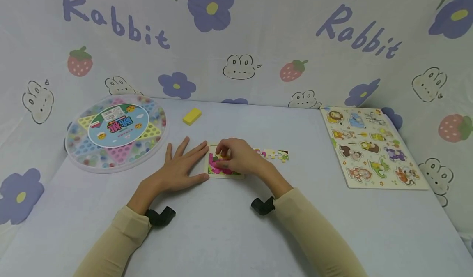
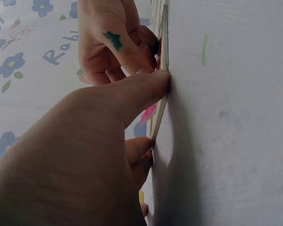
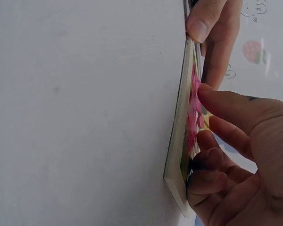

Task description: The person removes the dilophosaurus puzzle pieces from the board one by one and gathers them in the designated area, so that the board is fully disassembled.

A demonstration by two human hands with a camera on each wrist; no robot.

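Observation:
A small jigsaw puzzle board (image 1: 225, 176) with a pale wooden rim and a pink and green picture lies on the table between the two hands. My left hand (image 1: 180, 169) lies spread beside it, with thumb and fingertips touching its left edge. Over the board, my right hand (image 1: 240, 155) pinches a pink jigsaw piece (image 3: 200, 115) between thumb and fingers. That piece is slightly raised and tilted off the picture; the right fingers hide part of it. To the right, several loose jigsaw pieces (image 1: 271, 153) lie in a row, partly behind the right hand.
A round board-game box (image 1: 118, 131) with coloured balls stands at the back left. Near it lies a yellow block (image 1: 192, 116). On the right is a flat board of animal pictures (image 1: 373, 147). A patterned cloth (image 1: 240, 34) hangs behind the table.

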